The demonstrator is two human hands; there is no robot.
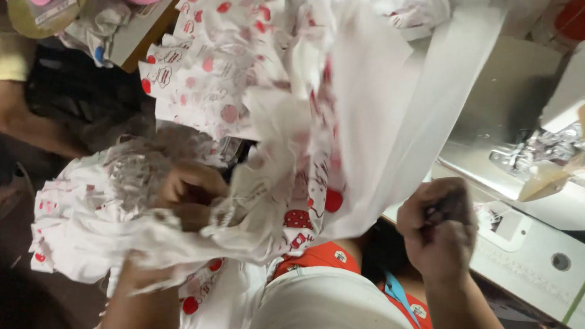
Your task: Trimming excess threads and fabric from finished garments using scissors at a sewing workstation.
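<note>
left hand (189,195): centre left of frame, gripping bunched white cloth with red printed shapes (230,76) | right hand (440,228): lower right, clenched on plain white edge of same cloth | cloth: fills middle, up to top | grey sewing machine (550,160) on pale worktop (549,265): right edge

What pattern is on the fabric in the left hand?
White fabric with red printed motifs, seen in the head view.
</note>
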